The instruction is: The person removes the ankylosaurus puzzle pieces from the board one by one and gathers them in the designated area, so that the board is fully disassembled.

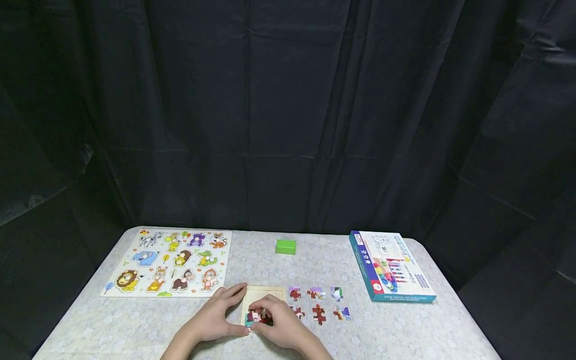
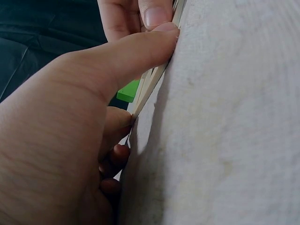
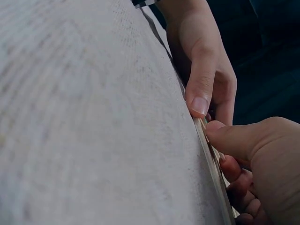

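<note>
A small light-wood puzzle tray (image 1: 265, 293) lies flat near the front of the table. My left hand (image 1: 216, 315) grips its left side, with the thumb at the near corner and the index finger at the far corner. My right hand (image 1: 283, 322) reaches over the tray's near part, its fingers curled down at a colourful jigsaw piece (image 1: 253, 316), which they partly hide. In the right wrist view the right thumb (image 3: 234, 138) sits just over the tray's edge (image 3: 213, 171). Just right of the tray lie several loose jigsaw pieces (image 1: 319, 314) in two rows.
At the left lies a white board (image 1: 139, 294) with several cartoon animals. A green block (image 1: 285, 247) stands at the back middle. On the right is a flat printed box (image 1: 402, 270) with blue-green sides. A black curtain (image 1: 288, 125) hangs behind the table (image 1: 382, 330).
</note>
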`<state>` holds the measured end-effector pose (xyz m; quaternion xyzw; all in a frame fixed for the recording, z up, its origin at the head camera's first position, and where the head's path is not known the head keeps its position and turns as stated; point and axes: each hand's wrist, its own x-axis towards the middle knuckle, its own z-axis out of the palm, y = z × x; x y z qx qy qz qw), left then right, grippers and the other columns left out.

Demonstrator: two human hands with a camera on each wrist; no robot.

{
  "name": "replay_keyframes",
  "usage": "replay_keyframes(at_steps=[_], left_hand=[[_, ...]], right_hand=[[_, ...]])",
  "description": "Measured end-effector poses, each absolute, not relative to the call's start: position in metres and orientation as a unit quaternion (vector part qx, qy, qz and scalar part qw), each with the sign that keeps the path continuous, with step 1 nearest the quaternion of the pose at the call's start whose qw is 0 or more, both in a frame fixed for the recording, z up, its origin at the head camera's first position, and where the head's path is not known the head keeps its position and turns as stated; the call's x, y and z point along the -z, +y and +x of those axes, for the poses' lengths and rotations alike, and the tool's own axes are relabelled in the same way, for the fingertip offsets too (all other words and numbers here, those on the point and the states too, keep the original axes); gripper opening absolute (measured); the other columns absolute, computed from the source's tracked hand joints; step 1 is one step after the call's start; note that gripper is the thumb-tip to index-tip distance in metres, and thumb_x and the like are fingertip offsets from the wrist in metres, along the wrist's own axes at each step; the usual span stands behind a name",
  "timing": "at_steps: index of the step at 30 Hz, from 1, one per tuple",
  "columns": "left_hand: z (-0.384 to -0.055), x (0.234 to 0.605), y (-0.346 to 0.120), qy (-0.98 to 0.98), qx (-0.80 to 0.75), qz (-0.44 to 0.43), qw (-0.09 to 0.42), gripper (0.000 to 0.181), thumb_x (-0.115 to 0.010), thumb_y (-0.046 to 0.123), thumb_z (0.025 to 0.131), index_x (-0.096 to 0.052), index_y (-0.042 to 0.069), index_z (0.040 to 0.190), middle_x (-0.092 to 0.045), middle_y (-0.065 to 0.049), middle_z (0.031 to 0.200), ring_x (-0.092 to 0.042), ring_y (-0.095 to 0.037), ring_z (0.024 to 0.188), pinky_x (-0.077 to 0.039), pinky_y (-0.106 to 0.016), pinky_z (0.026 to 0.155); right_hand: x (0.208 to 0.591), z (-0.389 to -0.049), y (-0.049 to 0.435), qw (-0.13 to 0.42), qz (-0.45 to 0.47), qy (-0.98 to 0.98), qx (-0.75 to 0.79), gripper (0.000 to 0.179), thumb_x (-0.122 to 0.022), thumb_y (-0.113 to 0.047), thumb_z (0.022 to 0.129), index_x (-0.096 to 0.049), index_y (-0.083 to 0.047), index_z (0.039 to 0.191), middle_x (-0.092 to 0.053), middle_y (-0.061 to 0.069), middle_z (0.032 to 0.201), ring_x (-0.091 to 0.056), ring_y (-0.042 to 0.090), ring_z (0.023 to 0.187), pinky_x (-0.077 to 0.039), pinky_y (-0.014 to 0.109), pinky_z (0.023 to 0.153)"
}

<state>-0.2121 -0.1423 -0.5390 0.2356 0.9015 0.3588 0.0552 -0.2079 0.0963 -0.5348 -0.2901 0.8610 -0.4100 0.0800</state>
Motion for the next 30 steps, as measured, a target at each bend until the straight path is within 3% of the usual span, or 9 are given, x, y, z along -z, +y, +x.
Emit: replay_keyframes(at_steps=[6,17,21,27,30], left_hand=[[-0.212,0.539,-0.142,0.903,-0.355,0.237,0.052,0.103,-0.09,0.056,0.076,-0.051,0.004,0.157,-0.043,-0.006,0.168,-0.048,-0.015,0.122,-0.044,-0.057,0.112],[-0.212,0.538,-0.142,0.904,-0.351,0.238,0.049,0.104,-0.09,0.057,0.075,-0.052,0.004,0.156,-0.044,-0.006,0.167,-0.049,-0.016,0.121,-0.046,-0.053,0.11],[-0.211,0.539,-0.142,0.904,-0.351,0.238,0.047,0.104,-0.09,0.057,0.075,-0.052,0.004,0.156,-0.044,-0.006,0.167,-0.049,-0.015,0.121,-0.046,-0.052,0.11],[-0.211,0.54,-0.142,0.903,-0.354,0.237,0.051,0.105,-0.09,0.056,0.075,-0.05,0.004,0.157,-0.043,-0.005,0.168,-0.048,-0.016,0.123,-0.045,-0.053,0.112],[-0.212,0.539,-0.143,0.903,-0.356,0.235,0.057,0.105,-0.09,0.055,0.076,-0.049,0.005,0.158,-0.042,-0.005,0.169,-0.047,-0.017,0.123,-0.045,-0.053,0.111]], right_hand=[[0.531,-0.209,0.098,0.081,-0.29,0.86,0.412,0.039,-0.079,-0.025,0.098,-0.071,-0.009,0.133,-0.063,-0.007,0.108,-0.049,0.0,0.084,-0.047,0.02,0.074],[0.516,-0.214,0.105,0.011,-0.279,0.865,0.417,0.037,-0.079,-0.022,0.097,-0.073,-0.005,0.13,-0.07,0.002,0.119,-0.057,0.008,0.089,-0.05,0.023,0.075],[0.507,-0.214,0.114,-0.016,-0.27,0.866,0.421,0.035,-0.078,-0.021,0.098,-0.073,-0.004,0.129,-0.07,0.004,0.12,-0.056,0.009,0.084,-0.049,0.023,0.069],[0.496,-0.212,0.134,-0.047,-0.243,0.876,0.413,0.037,-0.077,-0.025,0.099,-0.073,-0.006,0.13,-0.07,0.001,0.121,-0.063,0.015,0.097,-0.054,0.03,0.079],[0.494,-0.207,0.147,-0.054,-0.235,0.882,0.404,0.036,-0.078,-0.025,0.099,-0.073,-0.007,0.129,-0.07,-0.001,0.119,-0.061,0.013,0.094,-0.053,0.029,0.078]])
